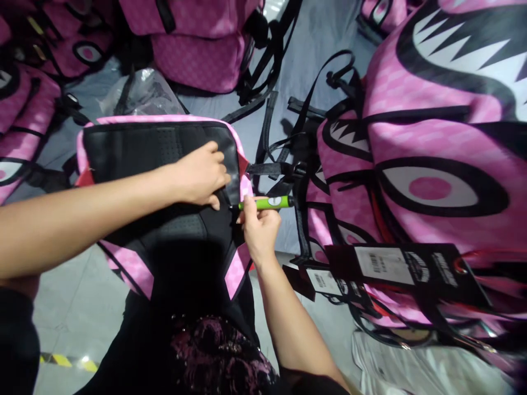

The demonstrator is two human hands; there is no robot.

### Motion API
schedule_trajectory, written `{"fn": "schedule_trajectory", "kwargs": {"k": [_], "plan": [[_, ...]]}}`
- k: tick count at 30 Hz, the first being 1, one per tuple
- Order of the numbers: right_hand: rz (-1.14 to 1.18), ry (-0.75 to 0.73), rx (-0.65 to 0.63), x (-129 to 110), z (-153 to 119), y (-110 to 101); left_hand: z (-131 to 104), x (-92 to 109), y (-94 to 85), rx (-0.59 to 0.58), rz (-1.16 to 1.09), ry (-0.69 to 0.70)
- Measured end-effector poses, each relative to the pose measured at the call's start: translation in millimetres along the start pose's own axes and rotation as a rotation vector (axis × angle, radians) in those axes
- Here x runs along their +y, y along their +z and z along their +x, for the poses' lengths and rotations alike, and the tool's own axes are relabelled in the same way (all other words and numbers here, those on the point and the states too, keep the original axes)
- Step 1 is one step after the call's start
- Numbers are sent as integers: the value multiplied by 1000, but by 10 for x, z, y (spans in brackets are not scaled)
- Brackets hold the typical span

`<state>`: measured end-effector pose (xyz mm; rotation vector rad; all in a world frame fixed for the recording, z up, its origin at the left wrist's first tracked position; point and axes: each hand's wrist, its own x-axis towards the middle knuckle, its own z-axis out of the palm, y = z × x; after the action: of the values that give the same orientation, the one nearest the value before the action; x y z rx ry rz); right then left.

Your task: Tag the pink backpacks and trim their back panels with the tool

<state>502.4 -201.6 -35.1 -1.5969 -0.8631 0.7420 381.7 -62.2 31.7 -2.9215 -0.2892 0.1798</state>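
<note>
A pink backpack (144, 153) lies across my lap, its black back panel facing up. My left hand (201, 174) rests on the panel's right half, fingers curled in against the black material; what lies beneath the fingertips is hidden. Close to the bag's right edge, my right hand (260, 222) is closed around a green pen-shaped tool (265, 203). The tool has a white oval mark and a dark end cap. Its thin dark tip points left at the black panel, just below my left hand. A black strap (267, 169) with a buckle runs out from the bag's right side.
Large pink backpacks with eye and shark-teeth prints (436, 186) stack up on the right. Black hang tags (382, 266) hang there. More pink backpacks (197, 60) sit at the back and left, near a clear plastic bag (142, 93). A grey cloth surface (321, 38) lies beneath them.
</note>
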Motion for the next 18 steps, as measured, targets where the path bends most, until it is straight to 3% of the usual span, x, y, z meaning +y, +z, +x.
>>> {"fn": "schedule_trajectory", "kwargs": {"k": [2, 4, 8, 11, 13, 16, 18], "plan": [[109, -62, 32, -54, -97, -21, -46, -15, -242, -73, 13, -43], [192, -217, 33, -167, -232, -75, -193, 80, -554, -74, 4, -85], [141, -678, -58, -601, -530, -334, -653, 495, -1248, 31, -32, -236], [0, -946, -103, -901, -620, -564, -894, 824, -1505, 130, -115, -358], [-76, -989, -163, -935, -573, -645, -935, 997, -1400, 191, -166, -448], [-153, -944, -332, -715, -393, -605, -874, 1119, -926, 201, -242, -536], [-209, -923, -400, -511, -274, -499, -845, 1085, -621, 168, -323, -492]]}}
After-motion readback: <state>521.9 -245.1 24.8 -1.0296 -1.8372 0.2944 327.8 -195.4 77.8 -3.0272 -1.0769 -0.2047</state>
